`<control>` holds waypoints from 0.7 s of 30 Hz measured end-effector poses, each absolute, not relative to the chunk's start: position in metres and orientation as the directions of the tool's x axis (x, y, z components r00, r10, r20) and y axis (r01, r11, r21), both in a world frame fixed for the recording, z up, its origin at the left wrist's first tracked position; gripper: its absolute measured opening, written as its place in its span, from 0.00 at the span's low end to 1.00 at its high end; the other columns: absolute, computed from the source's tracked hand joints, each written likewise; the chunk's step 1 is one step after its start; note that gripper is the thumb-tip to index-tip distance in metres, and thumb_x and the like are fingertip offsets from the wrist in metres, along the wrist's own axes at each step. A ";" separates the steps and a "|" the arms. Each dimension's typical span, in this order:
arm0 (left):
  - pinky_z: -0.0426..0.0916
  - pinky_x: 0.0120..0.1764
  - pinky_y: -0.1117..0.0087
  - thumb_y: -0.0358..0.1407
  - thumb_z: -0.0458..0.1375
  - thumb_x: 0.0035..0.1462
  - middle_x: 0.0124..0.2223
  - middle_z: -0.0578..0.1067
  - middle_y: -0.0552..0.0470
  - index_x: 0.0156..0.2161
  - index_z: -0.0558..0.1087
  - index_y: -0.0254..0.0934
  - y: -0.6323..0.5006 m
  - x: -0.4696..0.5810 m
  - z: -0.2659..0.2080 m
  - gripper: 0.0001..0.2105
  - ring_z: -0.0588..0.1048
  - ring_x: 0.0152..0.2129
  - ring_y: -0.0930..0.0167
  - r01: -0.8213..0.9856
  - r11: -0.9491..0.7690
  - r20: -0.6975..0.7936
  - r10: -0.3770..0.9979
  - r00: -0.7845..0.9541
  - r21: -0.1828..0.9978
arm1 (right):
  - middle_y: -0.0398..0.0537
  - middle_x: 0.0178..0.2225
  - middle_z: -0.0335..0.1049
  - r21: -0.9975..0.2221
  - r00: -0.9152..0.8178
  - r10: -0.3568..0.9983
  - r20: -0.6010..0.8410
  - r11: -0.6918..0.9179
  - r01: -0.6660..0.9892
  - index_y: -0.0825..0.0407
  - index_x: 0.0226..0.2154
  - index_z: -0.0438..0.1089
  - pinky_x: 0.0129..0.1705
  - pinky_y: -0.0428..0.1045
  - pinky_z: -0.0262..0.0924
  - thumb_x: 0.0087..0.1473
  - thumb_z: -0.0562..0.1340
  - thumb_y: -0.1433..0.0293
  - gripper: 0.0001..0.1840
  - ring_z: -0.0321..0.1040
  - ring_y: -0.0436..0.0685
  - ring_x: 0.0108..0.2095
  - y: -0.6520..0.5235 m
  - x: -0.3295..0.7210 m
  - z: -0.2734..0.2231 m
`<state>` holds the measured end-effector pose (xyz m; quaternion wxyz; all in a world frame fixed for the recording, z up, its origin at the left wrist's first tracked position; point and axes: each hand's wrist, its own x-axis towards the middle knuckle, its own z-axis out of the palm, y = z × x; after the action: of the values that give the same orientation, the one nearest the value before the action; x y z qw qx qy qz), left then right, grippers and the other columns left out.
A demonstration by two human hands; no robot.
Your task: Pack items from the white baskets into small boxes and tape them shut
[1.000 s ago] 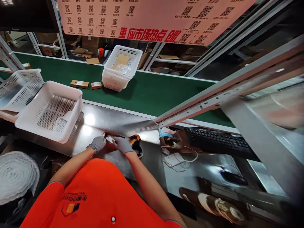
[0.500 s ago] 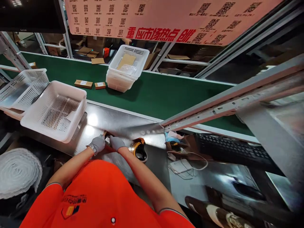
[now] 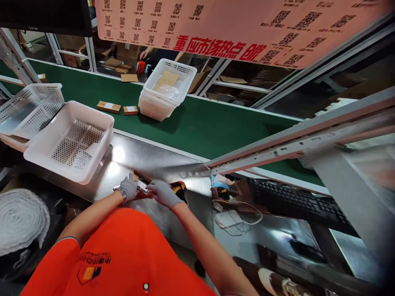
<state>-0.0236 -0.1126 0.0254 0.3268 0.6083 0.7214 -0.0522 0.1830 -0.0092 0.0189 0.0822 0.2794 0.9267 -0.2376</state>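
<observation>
Just in front of my body, over the metal bench, is a small cardboard box (image 3: 142,186) with a white label on its upper side. My left hand (image 3: 128,188), in a grey glove with a metal watch at the wrist, grips the box's left end. My right hand (image 3: 165,194), gloved too, has its fingers closed at the right end; the fingertips are partly hidden. Right behind that hand is an orange and black tape dispenser (image 3: 180,188), mostly covered by the glove and wrist.
An empty-looking white basket (image 3: 100,158) stands on the left of the bench (image 3: 154,154). Beyond runs a green conveyor (image 3: 216,127) bearing stacked white baskets (image 3: 159,107) and two small boxes (image 3: 108,107). A keyboard (image 3: 296,201) and bubble-wrap roll (image 3: 21,222) flank me.
My right hand has shifted to the right, now covering much of the tape dispenser. More of the box and its white label shows between my hands. A person's hand appears beyond the conveyor.
</observation>
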 end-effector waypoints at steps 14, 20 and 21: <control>0.75 0.65 0.49 0.49 0.63 0.75 0.73 0.73 0.25 0.66 0.79 0.33 -0.103 -0.022 0.026 0.25 0.77 0.67 0.42 0.904 0.271 -0.536 0.842 -0.058 0.329 | 0.49 0.40 0.82 -0.733 -0.801 0.586 -0.120 0.492 0.469 0.50 0.38 0.83 0.51 0.52 0.75 0.77 0.58 0.62 0.21 0.78 0.58 0.45 -0.022 0.164 -0.023; 0.77 0.56 0.60 0.45 0.70 0.69 0.67 0.78 0.27 0.69 0.73 0.32 -0.090 -0.031 0.010 0.30 0.83 0.60 0.49 0.751 0.523 -0.553 0.793 -0.256 0.402 | 0.57 0.58 0.84 -0.694 -0.736 0.677 0.005 0.533 0.485 0.48 0.57 0.83 0.65 0.60 0.76 0.73 0.58 0.68 0.20 0.79 0.65 0.60 -0.028 0.167 -0.025; 0.76 0.54 0.63 0.47 0.72 0.68 0.66 0.80 0.29 0.69 0.71 0.34 -0.091 -0.035 0.005 0.32 0.84 0.59 0.51 0.714 0.559 -0.560 0.780 -0.280 0.421 | 0.60 0.64 0.80 -0.652 -0.712 0.702 0.022 0.550 0.522 0.49 0.62 0.81 0.71 0.64 0.72 0.72 0.58 0.69 0.23 0.75 0.68 0.66 -0.030 0.166 -0.025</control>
<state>-0.0351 -0.0905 0.0052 0.3762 0.4677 0.7987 0.0434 0.1663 -0.0297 -0.0254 -0.1418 0.3522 0.8688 -0.3179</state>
